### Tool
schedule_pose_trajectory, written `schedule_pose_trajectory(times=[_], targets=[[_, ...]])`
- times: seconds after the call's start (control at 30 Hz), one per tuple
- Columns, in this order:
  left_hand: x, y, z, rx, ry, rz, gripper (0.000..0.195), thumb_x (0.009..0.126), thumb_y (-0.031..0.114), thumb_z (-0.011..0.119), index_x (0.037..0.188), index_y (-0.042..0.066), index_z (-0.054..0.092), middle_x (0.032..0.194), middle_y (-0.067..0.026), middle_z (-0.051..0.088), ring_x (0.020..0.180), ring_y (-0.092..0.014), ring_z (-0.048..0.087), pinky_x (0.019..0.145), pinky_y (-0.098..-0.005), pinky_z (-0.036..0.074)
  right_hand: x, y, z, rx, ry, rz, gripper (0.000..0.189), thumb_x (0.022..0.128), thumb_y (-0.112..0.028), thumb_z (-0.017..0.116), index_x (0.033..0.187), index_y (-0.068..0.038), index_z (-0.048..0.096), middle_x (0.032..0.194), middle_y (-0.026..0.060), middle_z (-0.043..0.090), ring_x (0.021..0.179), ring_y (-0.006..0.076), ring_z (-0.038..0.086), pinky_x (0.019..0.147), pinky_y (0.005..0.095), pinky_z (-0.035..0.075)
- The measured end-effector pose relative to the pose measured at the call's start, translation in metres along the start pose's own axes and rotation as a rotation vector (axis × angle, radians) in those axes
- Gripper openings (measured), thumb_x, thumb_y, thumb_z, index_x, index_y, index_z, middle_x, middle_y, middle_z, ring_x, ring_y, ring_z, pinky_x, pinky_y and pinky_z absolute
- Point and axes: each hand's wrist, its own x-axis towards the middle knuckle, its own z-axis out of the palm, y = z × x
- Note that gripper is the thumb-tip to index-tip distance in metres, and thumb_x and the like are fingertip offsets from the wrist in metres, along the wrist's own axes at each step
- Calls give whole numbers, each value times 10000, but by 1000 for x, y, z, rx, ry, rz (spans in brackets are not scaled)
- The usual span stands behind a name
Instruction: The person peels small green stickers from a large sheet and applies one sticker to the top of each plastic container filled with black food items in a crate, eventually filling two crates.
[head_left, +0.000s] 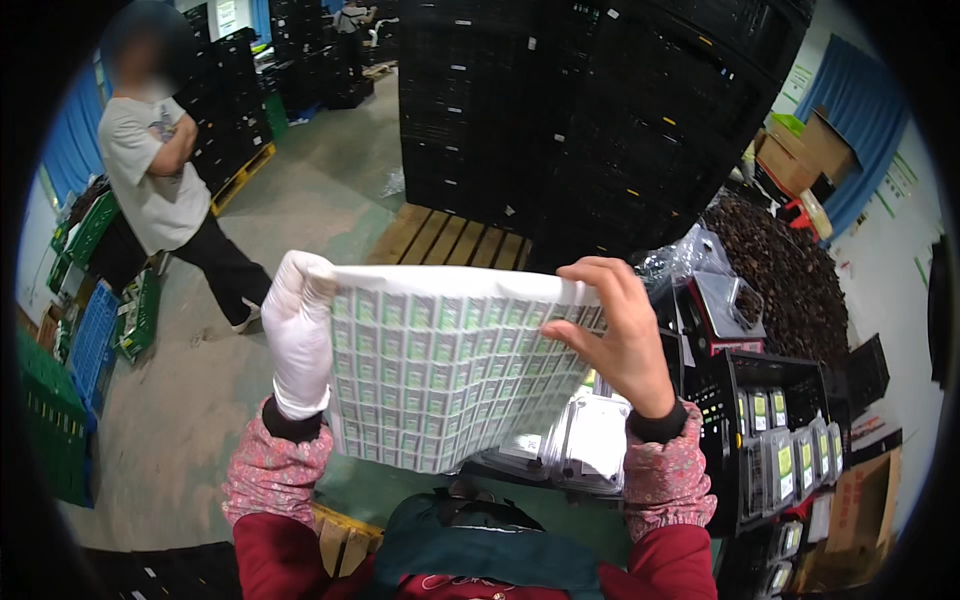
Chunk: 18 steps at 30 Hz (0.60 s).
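Observation:
A large sheet of small green-and-white printed labels (442, 367) hangs in front of my body, held up by its top corners. My left hand (300, 330), in a white glove, grips the upper left corner. My bare right hand (622, 330) has its fingers at the upper right edge and its thumb against the printed face. The sheet bows a little and its lower right part curls away. Behind and below it, clear plastic clamshell boxes (592, 442) lie near my right forearm, partly hidden by the sheet.
A black crate (780, 360) of labelled clamshell boxes stands at right, near a dark brown heap (787, 277) of loose material. Tall stacks of black crates (472, 112) rise ahead from a wooden pallet (442, 236). A person (154, 172) stands at left with folded arms, near green crates (52, 412).

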Motion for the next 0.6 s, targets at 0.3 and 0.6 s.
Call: schedule_pose_trajectory(times=[0.3,0.6], targets=[[-7,-37,-31,269,198,-6,321,1033,313,533,816,84,476,736,79,413,683,-27,365,603,-200,311,-42,9,36,963,144,569,268,902,-108,718,1121,5,612,985,31,662,827,62,613,736,192,506],[54,-117,-117,553,-77,-119,571,1002,516,494,1062,-30,650,835,-76,666,821,-128,599,761,-277,472,1,-20,94,563,402,473,333,945,-199,683,719,5,548,612,-32,472,567,35,378,493,227,314]])
